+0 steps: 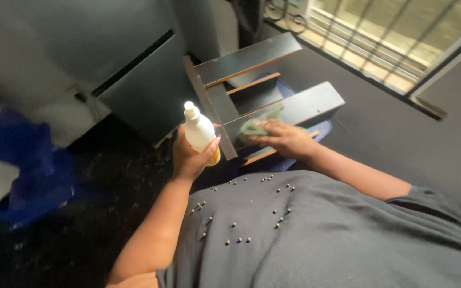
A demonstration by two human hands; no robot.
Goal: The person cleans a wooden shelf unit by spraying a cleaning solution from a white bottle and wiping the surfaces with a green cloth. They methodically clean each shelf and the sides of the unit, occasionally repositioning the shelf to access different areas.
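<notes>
The left hand grips a white plastic spray bottle with a rounded white cap and an orange-yellow band at its base; the fingers wrap around the lower part of the bottle, pressed together against its side. The bottle stands nearly upright with its long axis running up and down in the view, cap end tilted slightly towards the upper left, base sunk into the palm. No label can be made out on its white body. It hangs in the air just beside the near left corner of a small dark wooden shelf unit with black boards and light brown edges, which lies tipped so that its boards slant from lower left to upper right. The right hand lies flat on the lower board of that shelf unit, fingers spread lightly and pressing a crumpled green cloth against the board near its left end. A blue plastic object shows beneath the shelf unit, behind its boards. To the left, a blurred blue and white shape sits on the dark speckled floor. A barred window fills the upper right corner.
</notes>
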